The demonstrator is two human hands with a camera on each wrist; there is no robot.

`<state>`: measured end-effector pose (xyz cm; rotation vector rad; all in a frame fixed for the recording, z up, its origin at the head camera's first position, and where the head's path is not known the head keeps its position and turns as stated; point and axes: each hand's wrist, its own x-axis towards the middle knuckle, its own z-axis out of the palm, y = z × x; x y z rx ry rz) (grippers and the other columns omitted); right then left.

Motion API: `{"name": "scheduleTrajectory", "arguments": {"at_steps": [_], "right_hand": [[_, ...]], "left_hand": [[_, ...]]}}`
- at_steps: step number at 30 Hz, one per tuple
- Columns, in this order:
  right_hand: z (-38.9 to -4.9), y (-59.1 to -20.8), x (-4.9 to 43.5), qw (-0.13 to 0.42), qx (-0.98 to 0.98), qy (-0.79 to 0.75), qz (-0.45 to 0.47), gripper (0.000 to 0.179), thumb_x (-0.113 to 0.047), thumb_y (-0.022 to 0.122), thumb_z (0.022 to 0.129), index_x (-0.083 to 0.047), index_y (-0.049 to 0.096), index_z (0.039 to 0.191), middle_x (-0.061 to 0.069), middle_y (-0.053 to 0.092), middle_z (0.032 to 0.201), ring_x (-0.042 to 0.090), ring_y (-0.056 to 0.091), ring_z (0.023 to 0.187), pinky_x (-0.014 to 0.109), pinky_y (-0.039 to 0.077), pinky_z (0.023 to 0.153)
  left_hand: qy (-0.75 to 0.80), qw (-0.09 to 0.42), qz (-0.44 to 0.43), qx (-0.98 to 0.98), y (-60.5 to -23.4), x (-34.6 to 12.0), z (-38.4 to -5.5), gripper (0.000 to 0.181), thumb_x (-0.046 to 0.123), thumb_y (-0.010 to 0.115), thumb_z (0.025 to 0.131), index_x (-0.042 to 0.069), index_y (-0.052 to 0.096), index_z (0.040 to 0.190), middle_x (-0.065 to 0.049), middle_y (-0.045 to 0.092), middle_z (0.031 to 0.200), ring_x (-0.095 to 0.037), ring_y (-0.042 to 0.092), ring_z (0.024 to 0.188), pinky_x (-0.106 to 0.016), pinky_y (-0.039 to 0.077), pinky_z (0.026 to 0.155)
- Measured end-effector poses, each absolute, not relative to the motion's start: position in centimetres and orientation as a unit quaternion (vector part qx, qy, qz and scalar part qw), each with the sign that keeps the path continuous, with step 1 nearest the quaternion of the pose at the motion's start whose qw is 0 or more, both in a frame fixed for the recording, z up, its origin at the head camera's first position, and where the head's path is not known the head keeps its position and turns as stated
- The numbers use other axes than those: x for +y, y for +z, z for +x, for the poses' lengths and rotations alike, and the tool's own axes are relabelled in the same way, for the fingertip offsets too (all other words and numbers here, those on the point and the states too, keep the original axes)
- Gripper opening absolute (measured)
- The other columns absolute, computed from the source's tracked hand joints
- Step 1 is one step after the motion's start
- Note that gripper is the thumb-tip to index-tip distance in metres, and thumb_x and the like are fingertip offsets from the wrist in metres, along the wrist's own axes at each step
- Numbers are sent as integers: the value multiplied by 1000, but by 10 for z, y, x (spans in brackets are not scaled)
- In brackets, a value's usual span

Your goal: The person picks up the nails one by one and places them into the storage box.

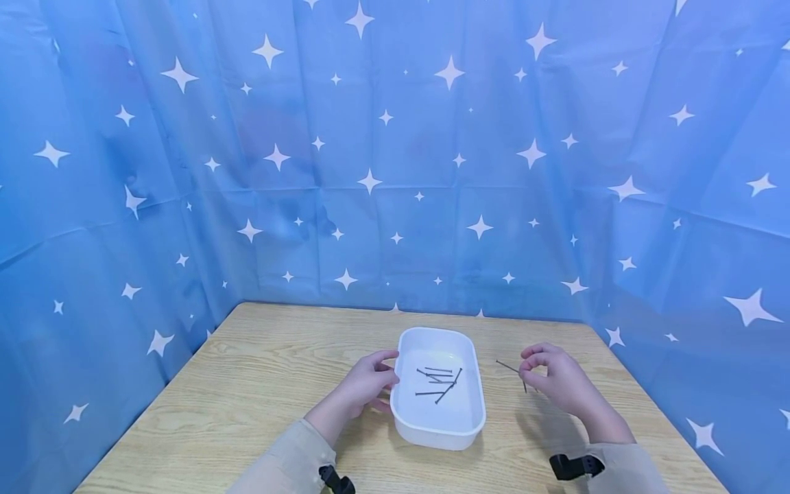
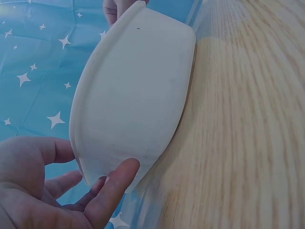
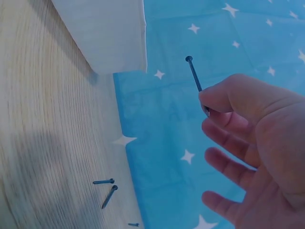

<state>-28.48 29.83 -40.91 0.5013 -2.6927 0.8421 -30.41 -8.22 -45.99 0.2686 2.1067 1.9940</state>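
A white plastic tub [image 1: 438,433] stands on the table with several dark nails [image 1: 447,385] lying on its bottom. At its left side my left hand [image 1: 365,384] touches the rim and outer wall with loosely bent fingers. The same wall of the tub [image 2: 138,86] fills the middle of the left wrist view, fingertips against its near end. To the right of the tub, my right hand [image 1: 555,379] pinches one nail [image 3: 193,71] between thumb and forefinger, head end pointing away. The other fingers of that hand are spread apart.
Loose nails [image 3: 109,196] lie on the wooden table [image 1: 296,343] below the right hand. A blue curtain with white stars [image 1: 395,171] hangs behind the table and along both sides. Black straps [image 1: 577,466] sit on the sleeves.
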Motion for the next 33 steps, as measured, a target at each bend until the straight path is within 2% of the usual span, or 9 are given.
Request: {"name": "scheduleTrajectory", "arguments": {"at_steps": [7, 21, 27, 33], "right_hand": [[-286, -409, 297, 146, -928, 293, 180, 10, -7, 71, 91, -13, 74, 84, 13, 65, 116, 42, 55, 116, 58, 49, 92], [-293, -401, 288, 139, -928, 283, 196, 10, -8, 70, 93, -14, 74, 86, 13, 65, 117, 38, 58, 111, 53, 54, 86], [-299, -395, 282, 143, -924, 286, 210, 12, -7, 72, 91, -15, 73, 83, 14, 66, 115, 39, 59, 110, 57, 52, 91], [-303, -389, 276, 132, -925, 295, 202, 9, -11, 73, 92, -16, 73, 85, 11, 66, 117, 37, 59, 112, 54, 53, 91]], "left_hand": [[678, 116, 89, 720, -461, -82, -305, 70, 6, 65, 86, 6, 45, 153, -25, 59, 122, -32, 65, 92, -49, 64, 62], [679, 119, 86, 720, -460, -82, -306, 68, 6, 64, 87, 7, 45, 153, -26, 58, 124, -34, 66, 93, -50, 64, 62], [680, 118, 85, 718, -460, -82, -306, 68, 6, 64, 87, 8, 46, 152, -26, 58, 124, -34, 66, 93, -50, 64, 62], [681, 119, 83, 718, -459, -82, -305, 68, 6, 65, 87, 8, 46, 152, -25, 59, 123, -33, 66, 92, -50, 64, 62]]}}
